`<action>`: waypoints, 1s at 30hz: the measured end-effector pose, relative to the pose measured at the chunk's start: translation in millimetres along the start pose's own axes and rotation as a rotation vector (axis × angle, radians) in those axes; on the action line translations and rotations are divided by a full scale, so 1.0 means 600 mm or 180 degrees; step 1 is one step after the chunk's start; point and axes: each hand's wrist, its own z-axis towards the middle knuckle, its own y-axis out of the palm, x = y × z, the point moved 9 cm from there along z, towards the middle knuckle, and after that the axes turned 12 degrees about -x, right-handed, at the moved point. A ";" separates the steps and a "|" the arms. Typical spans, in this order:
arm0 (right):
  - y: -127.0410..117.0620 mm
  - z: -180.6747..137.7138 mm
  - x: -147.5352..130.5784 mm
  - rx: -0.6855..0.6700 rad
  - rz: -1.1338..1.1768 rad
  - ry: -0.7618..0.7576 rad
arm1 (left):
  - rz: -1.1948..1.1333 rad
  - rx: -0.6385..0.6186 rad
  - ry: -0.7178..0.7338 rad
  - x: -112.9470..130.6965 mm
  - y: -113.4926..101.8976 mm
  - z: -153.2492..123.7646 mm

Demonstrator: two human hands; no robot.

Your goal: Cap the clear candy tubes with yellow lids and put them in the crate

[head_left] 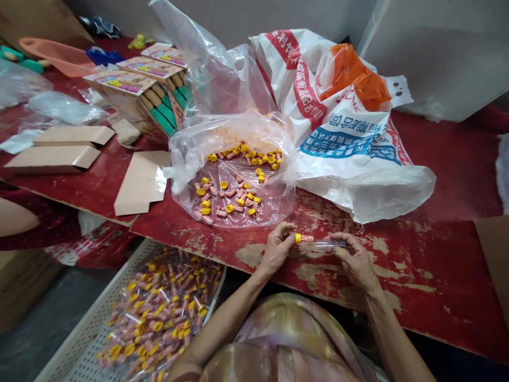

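Observation:
My left hand (pixel 276 248) pinches a small pink tube with a yellow cap (pixel 303 238) above the worn red table (pixel 417 265). My right hand (pixel 355 260) holds a narrow clear plastic sleeve (pixel 330 244), its open end facing the tube. Just beyond my hands lies an open clear plastic bag (pixel 234 170) with several loose pink tubes and yellow caps inside.
A white perforated tray (pixel 85 339) at lower left holds several wrapped tubes. Behind the clear bag sit a large printed white sack (pixel 350 143) with an orange bag (pixel 350 74), boxed toys (pixel 147 90), and flat cardboard pieces (pixel 141 180) at left.

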 end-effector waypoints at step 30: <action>0.086 -0.020 -0.045 -0.0362 -0.1907 -0.0432 | 0.0791 -0.0537 -0.0252 -0.016 0.047 -0.013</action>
